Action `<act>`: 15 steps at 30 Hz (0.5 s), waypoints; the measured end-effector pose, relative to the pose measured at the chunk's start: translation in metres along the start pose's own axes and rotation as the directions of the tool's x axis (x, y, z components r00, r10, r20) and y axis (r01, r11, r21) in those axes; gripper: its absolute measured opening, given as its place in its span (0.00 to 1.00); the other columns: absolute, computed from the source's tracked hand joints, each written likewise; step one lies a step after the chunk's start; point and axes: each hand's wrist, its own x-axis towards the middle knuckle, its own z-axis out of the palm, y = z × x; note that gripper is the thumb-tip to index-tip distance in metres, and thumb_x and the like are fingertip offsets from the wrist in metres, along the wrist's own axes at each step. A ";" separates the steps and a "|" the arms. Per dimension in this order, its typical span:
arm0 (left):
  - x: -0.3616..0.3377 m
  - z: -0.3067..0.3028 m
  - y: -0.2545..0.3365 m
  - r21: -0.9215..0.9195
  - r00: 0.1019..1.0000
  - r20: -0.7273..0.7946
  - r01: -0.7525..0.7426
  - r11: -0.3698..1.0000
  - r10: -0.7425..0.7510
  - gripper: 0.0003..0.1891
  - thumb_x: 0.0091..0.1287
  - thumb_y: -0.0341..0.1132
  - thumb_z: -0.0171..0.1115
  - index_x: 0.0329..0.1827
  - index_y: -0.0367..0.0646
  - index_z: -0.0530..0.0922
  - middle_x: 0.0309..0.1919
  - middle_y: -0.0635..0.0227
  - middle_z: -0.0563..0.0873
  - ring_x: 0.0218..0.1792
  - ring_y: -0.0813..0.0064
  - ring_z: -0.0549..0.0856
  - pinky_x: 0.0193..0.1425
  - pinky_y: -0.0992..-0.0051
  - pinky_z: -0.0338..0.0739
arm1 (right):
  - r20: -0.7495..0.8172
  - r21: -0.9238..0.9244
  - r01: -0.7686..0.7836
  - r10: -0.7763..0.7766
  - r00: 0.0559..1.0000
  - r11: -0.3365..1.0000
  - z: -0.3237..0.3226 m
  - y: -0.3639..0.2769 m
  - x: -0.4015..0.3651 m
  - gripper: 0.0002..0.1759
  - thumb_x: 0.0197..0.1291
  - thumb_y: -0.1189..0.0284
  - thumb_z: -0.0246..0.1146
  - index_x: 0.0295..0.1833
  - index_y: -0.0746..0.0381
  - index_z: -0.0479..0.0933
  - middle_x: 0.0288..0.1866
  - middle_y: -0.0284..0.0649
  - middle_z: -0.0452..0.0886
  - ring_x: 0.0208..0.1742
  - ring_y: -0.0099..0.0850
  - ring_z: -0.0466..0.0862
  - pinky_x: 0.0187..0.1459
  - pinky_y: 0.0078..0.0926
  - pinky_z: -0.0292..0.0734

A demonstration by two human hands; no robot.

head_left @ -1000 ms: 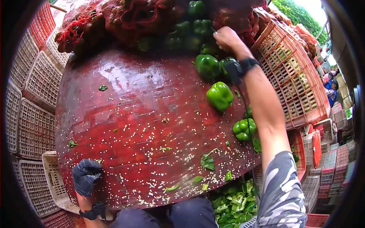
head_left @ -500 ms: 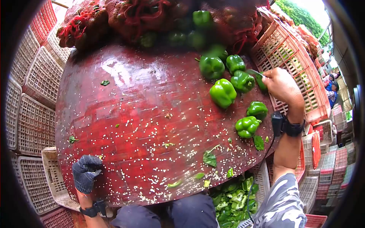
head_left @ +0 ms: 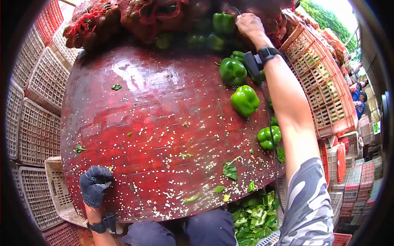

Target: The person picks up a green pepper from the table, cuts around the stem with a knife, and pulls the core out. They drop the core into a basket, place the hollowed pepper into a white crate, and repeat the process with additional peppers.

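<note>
My right hand (head_left: 251, 27) is stretched to the far side of the red table and is closed on a knife (head_left: 235, 10), whose thin blade shows only in part. It is beside a green bell pepper (head_left: 223, 23) near the net sacks. Closer to me are a large green bell pepper (head_left: 233, 71), a lighter one (head_left: 245, 101) and another (head_left: 269, 137) by the right edge. My forearm partly covers other peppers. My left hand (head_left: 95, 186), in a dark glove, rests curled into a fist at the table's near left, with nothing seen in it.
Red net sacks (head_left: 152, 20) line the far side of the table (head_left: 164, 110), strewn with pale seeds and leaf scraps. A pink crate (head_left: 324, 86) leans at the right. Cut green peppers (head_left: 254, 217) lie below the near edge. Plastic crates (head_left: 39, 131) are stacked at the left.
My right hand, with the knife, has moved away from me and left, from the peppers at the right edge to the far pepper by the sacks. My left hand stays curled in place.
</note>
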 end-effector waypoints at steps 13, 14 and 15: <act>0.005 0.002 -0.006 0.057 0.996 0.000 -0.091 0.994 0.091 0.18 0.46 0.10 0.66 0.38 0.38 0.83 0.37 0.68 0.89 0.42 0.76 0.87 0.51 0.73 0.83 | 0.298 0.259 -0.008 -0.072 0.952 0.966 -0.181 0.035 -0.161 0.19 0.69 0.62 0.56 0.38 0.68 0.81 0.21 0.42 0.79 0.24 0.29 0.82 0.33 0.35 0.78; 0.006 0.002 -0.005 0.091 0.995 0.003 -0.096 0.991 0.096 0.18 0.46 0.11 0.67 0.38 0.38 0.83 0.37 0.68 0.89 0.41 0.76 0.87 0.50 0.74 0.83 | 0.243 0.252 -0.064 0.001 0.970 0.966 -0.182 0.032 -0.154 0.20 0.70 0.60 0.56 0.40 0.68 0.82 0.21 0.43 0.80 0.25 0.31 0.83 0.35 0.35 0.78; 0.006 0.002 -0.004 0.123 0.995 0.006 -0.101 0.987 0.101 0.17 0.46 0.11 0.67 0.38 0.38 0.83 0.37 0.68 0.89 0.41 0.77 0.87 0.50 0.74 0.84 | 0.167 0.205 0.045 -0.081 0.983 0.978 -0.173 0.033 -0.138 0.23 0.70 0.58 0.54 0.42 0.68 0.82 0.24 0.46 0.83 0.30 0.37 0.86 0.39 0.39 0.80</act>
